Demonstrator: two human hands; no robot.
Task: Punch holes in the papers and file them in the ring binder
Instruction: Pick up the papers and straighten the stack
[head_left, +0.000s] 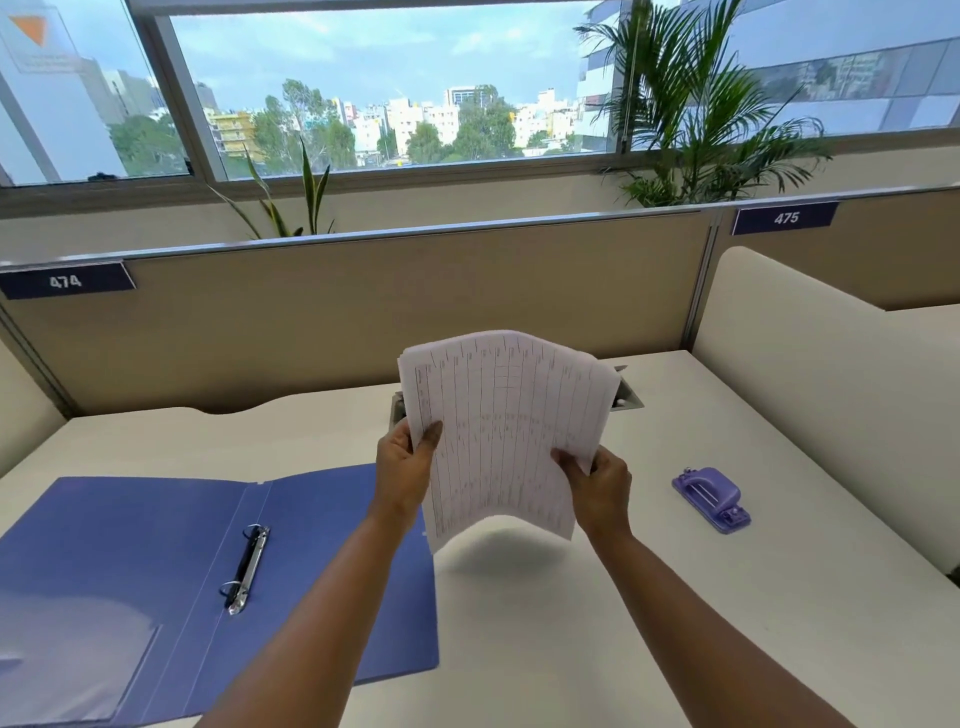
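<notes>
Both hands hold a sheaf of papers (506, 431) up off the desk (649, 613) at the centre of the frame. The left hand (402, 475) grips the sheaf's left edge, thumb across the printed face and fingers behind; the right hand (597, 486) pinches the lower right corner, thumb in front. The sheets carry a ruled, printed table and stand roughly upright, bowing between the two grips, with the bottom edge curling toward the camera.

By the look of it the stack is light, thin and floppy: it will sag wherever it is not supported, and loose sheets may slide or fan out of line. Holding it at two opposite edges, as now, seems the safest way to keep the edges square before they go into the punch; a one-handed hold at a corner would likely let it droop.

Lower left, a blue ring binder (156, 561) lies open flat on the desk, its metal ring mechanism (248, 569) bare, with no sheets on it yet. At right of the papers, well apart, sits a purple hole punch (711, 497). Behind the papers a metal cable port (628, 397) is set in the desk, partly hidden. Beyond are a partition labelled 474 and 475, potted plants and a window.
</notes>
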